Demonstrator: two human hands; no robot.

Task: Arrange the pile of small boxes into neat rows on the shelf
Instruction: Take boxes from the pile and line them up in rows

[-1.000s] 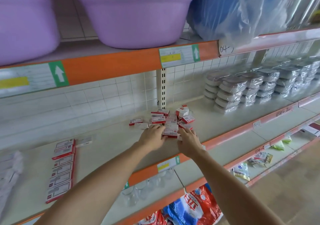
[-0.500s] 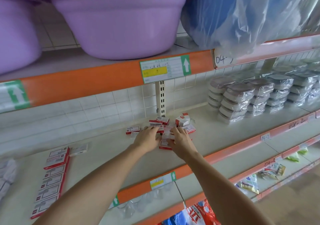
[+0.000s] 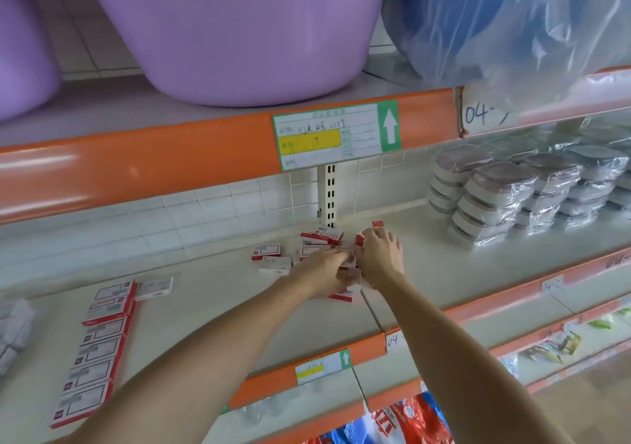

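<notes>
- The loose pile of small red-and-white cardboard boxes (image 3: 324,242) lies toward the back of the pale shelf (image 3: 211,303), by the slotted white upright, directly under and between both hands.
- The left hand (image 3: 317,273) reaches into the near side of the pile, fingers stretched forward over boxes; its grip looks flat and spread, but blur hides whether a box is pinched underneath, so I cannot tell.
- The right hand (image 3: 379,255) lies just to the right of the left one, fingers curled down onto the far boxes, probably to gather them inward; whether its grip truly closes on one is not clear.
- Two boxes (image 3: 271,257) lie apart, just left of the left hand, likely strays from the pile.
- A neat row of the same boxes (image 3: 99,348) runs front to back well to the left of both hands, showing where sorted ones likely go; much of the pile remains.
- Boxes beneath the palms are hidden, so their count is unknowable.
- Print on the boxes is too small to read.
- The lilac plastic basin (image 3: 239,33) above is cut off by the top edge.
</notes>
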